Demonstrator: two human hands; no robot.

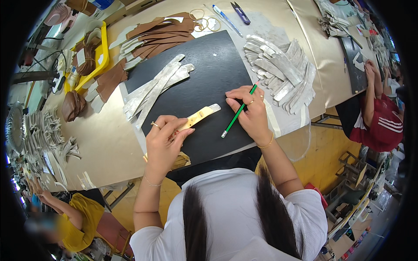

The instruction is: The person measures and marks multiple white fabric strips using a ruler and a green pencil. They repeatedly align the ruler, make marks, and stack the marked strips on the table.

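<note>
My left hand (166, 137) grips a pale yellow strip-shaped template (198, 116) between thumb and fingers, over the black board (204, 82). A silvery-grey strip end (214, 107) sticks out past the template's tip. My right hand (251, 114) is closed around a green pencil (233, 121), its eraser-like silver end pointing down towards the board. The thumb and forefinger are bent together near the board; whether they pinch anything else is too small to tell. Several long silvery-grey strips (159, 82) lie crossed on the board's left part.
A large pile of grey strips (283, 71) lies right of the board. Brown leather pieces (163, 37) fan out behind it, beside a yellow tray (103, 50). A pen (226, 19), thread snips (240, 13) and rubber bands (204, 21) lie at the back. Co-workers sit on both sides.
</note>
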